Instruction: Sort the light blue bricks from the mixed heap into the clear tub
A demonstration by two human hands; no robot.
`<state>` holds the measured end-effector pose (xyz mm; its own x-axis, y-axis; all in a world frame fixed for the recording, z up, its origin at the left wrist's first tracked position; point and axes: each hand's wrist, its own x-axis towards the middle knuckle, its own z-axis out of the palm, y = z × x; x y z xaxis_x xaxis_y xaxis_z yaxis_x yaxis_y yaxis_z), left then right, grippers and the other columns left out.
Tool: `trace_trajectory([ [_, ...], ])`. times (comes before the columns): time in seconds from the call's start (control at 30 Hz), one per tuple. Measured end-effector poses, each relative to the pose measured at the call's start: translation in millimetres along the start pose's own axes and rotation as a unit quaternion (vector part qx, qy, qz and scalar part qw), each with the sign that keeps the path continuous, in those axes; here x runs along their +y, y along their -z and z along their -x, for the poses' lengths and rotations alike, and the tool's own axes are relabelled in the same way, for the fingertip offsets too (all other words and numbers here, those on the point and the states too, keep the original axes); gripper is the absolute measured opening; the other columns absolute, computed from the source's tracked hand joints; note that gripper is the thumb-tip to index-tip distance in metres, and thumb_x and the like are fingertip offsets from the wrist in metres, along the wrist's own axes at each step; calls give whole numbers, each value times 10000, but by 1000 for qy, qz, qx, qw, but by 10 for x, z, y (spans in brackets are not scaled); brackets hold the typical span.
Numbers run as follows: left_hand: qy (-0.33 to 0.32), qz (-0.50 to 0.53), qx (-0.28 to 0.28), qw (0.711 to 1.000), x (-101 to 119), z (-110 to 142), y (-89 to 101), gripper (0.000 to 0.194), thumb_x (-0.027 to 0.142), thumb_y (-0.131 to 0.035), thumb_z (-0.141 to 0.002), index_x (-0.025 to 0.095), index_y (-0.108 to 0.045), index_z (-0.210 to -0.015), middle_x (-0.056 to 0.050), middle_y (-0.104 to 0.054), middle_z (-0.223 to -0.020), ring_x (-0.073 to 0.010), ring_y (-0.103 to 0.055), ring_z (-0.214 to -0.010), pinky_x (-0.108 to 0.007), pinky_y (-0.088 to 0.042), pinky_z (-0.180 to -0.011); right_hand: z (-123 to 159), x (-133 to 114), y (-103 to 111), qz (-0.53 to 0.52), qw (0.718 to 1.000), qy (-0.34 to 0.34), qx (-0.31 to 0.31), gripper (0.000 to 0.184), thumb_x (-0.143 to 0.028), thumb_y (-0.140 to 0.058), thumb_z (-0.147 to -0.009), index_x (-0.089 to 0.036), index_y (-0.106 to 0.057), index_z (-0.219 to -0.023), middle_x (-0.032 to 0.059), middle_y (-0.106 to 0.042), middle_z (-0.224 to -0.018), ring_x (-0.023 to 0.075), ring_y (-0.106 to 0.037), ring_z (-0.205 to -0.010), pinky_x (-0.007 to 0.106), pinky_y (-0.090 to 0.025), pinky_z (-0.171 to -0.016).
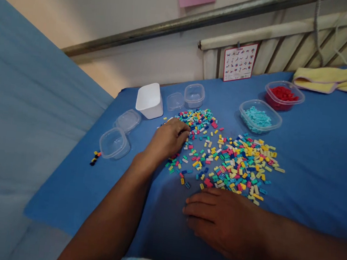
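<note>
Blue cloth (316, 172) covers the table, and from where I stand, following the head camera's view, small coloured bricks lie scattered across its middle. They gather in two loose heaps, a farther heap (197, 120) and a broader nearer heap (244, 163), with stray pieces between them: yellow, pink, green, white, dark blue.

The person's left hand (169, 137) reaches in at the left edge of the farther heap, back upward, fingers curled down among the bricks. Its fingertips are mostly hidden, so I can't tell whether they pinch a piece. The right hand (223, 220) lies palm down at the near edge of the broader heap, fingers stretched out and slightly parted; whatever is under the palm is out of sight.

Beyond the left hand stands a white tub (152, 112), with a flat clear lid (175, 101) and a clear container (193, 105) to its right. Nearer on the left sits another clear container (119, 152), with a few black and orange pieces (95, 159) just beside it. Past the broader heap, one container holds turquoise pieces (258, 117); behind it, another holds red pieces (284, 93). A yellow towel (325, 79) lies at the far right, and a printed card (239, 63) hangs by the radiator (269, 53).
</note>
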<state>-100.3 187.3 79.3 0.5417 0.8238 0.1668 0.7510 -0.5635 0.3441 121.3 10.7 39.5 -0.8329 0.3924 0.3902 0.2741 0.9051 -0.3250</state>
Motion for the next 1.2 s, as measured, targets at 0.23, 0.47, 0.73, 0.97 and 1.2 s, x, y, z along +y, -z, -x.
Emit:
trace_trajectory([
  [0.23,-80,-90,-123,985,132,73,85,252,180,-565,-1058,195,-795,-1159,-90,-703,-1105,-237,-674,-1052,-360,-523,-882,4,3,-14,-8,1000,-2,-6,266,-255,-540,-1130,-189,-757,-1270,35,-759,-1425,241,-651,-1320,417,-519,-1105],
  [0.47,-37,-185,-179,966,310,84,162,297,193,-565,-1060,234,-820,-1206,-95,-722,-1104,-271,-698,-1057,-360,-504,-792,10,-2,-14,-3,1000,-3,11,255,-266,-551,-1133,-190,-766,-1246,30,-775,-1385,231,-658,-1300,410,-516,-1100],
  [0.73,-11,-192,-194,962,315,108,167,276,155,-536,-1054,176,-769,-1201,-112,-742,-1151,-282,-713,-1074,-382,-538,-897,7,1,-6,-1,1000,2,7,241,-249,-576,-1107,-189,-772,-1234,36,-768,-1404,241,-662,-1298,417,-520,-1097],
  [0.97,14,-248,-222,943,372,126,232,226,210,-482,-1074,171,-701,-1035,-110,-747,-1077,-281,-725,-978,-379,-475,-773,12,21,-24,-16,1000,1,0,256,-247,-569,-1105,-190,-777,-1243,66,-763,-1415,241,-654,-1319,414,-514,-1107],
  [1.2,18,-269,-207,940,298,92,169,239,257,-450,-1068,182,-671,-1019,-113,-743,-1064,-300,-725,-957,-396,-416,-733,-3,62,9,-9,1000,12,-25,248,-270,-596,-1083,-202,-779,-1235,76,-742,-1450,243,-627,-1359,410,-514,-1097],
])
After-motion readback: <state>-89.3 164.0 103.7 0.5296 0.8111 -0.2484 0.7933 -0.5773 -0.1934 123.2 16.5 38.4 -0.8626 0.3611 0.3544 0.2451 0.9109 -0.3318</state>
